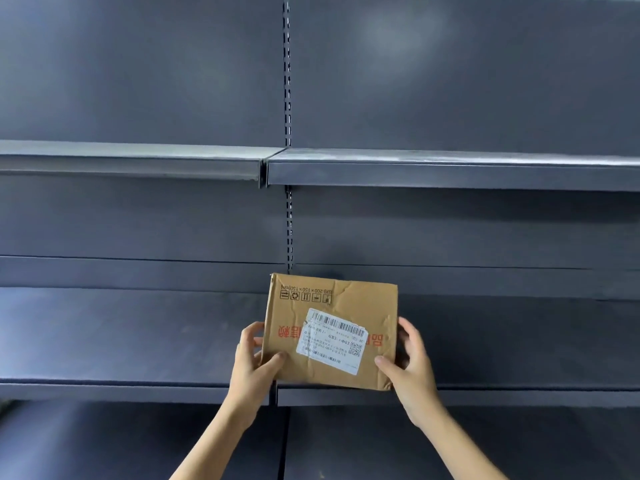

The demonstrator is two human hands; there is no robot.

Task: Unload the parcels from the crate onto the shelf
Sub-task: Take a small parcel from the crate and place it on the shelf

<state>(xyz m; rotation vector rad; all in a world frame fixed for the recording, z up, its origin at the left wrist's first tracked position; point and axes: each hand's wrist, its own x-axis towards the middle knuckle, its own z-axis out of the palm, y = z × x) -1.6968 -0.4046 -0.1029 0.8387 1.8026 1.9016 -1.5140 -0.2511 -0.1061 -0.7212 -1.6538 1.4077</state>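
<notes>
The left hand [251, 362] is gripping the left edge of the parcel [329, 332], thumb lying on its front face and fingers curling behind. The cardboard parcel is sitting between both hands, its lower edge just over the front lip of the shelf [138, 341]. The right hand [410, 363] is clasping the parcel's right edge, thumb pressing the front.

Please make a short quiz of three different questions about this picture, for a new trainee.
1. True or false: both hands hold the parcel.
2. The label on the parcel is: A white, B green, C black?
3. Fill in: the parcel is at the front edge of a dark ____.

Key: 1 true: left hand and right hand grip its sides. 2 A. 3 shelf.
</notes>
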